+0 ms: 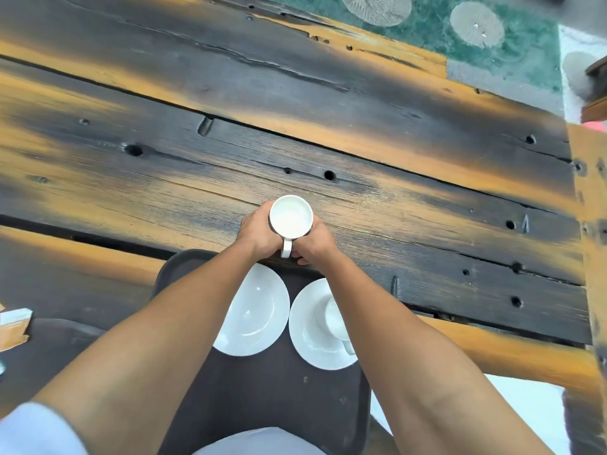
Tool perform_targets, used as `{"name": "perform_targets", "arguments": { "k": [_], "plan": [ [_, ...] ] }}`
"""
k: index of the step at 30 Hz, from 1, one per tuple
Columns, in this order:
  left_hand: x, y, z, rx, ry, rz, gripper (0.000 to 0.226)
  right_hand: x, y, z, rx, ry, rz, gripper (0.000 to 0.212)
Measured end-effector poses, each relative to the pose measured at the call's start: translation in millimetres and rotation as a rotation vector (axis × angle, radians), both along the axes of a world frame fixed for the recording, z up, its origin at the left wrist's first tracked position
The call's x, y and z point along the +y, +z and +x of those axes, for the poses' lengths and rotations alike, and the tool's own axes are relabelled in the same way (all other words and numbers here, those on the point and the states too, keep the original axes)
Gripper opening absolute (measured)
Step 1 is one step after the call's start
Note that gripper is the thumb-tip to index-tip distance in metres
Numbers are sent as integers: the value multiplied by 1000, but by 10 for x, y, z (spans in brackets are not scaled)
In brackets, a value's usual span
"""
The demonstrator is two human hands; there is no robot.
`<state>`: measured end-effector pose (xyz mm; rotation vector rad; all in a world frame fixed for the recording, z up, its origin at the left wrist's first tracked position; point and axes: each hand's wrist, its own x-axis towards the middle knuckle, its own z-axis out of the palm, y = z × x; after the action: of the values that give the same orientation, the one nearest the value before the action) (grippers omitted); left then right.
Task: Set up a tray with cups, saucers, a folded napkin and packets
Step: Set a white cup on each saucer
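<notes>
A table of heavy wooden planks [295, 103], stained dark down the middle of each board and worn to orange along the edges, fills most of the frame, its surface marked with cracks, knots and small round holes. Beyond its far edge, at the upper right of the frame, lies green ground [512, 57] set with pale round stepping stones [476, 24], and part of a brown wooden object [596, 90] shows at the right edge. At the lower right, below the table's near edge, a pale floor [522, 405] is visible.
</notes>
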<state>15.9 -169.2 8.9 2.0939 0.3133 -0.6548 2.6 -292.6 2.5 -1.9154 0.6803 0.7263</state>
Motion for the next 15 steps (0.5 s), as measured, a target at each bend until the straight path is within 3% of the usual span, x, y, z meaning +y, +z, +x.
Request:
{"name": "perform_targets", "arguments": {
  "k": [8, 12, 15],
  "plan": [
    [75, 356, -338, 18, -5, 27, 68, 54, 304, -296, -13, 56, 7, 55],
    [114, 504, -618, 35, 21, 30, 86, 99, 355, -527, -6, 102, -8, 57],
    [153, 512, -801, 51, 18, 46, 76, 133, 347, -689, 10, 134, -36, 53]
  ]
}}
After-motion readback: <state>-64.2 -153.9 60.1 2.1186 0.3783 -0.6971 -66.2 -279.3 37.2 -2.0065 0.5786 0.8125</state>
